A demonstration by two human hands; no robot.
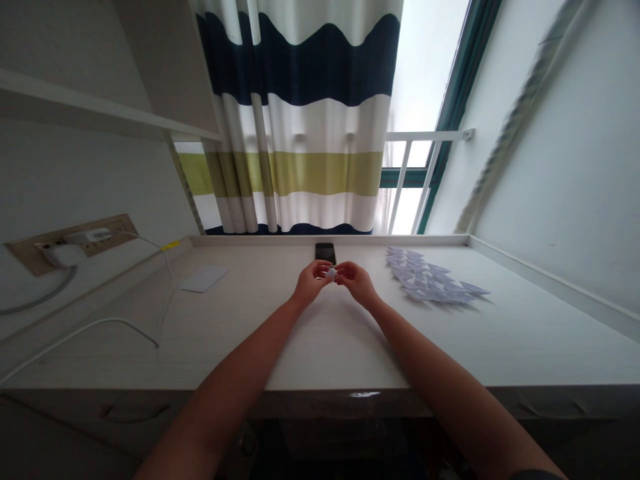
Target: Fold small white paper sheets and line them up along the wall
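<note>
Over the middle of the white desk, my left hand (311,281) and my right hand (354,280) meet at a small folded piece of white paper (331,273). The fingers of both hands are closed on it, one hand at each side. Its exact shape is partly hidden by the fingertips. Just behind my hands lies a dark phone (325,252), flat on the desk. To the right, a group of folded paper triangles (427,277) is spread in overlapping rows.
A flat stack of white paper (205,279) lies on the desk (240,353) at the left. A white cable (167,293) runs from the wall socket (75,243) across the left side. Low rims border the desk, with a striped curtain (325,127) behind.
</note>
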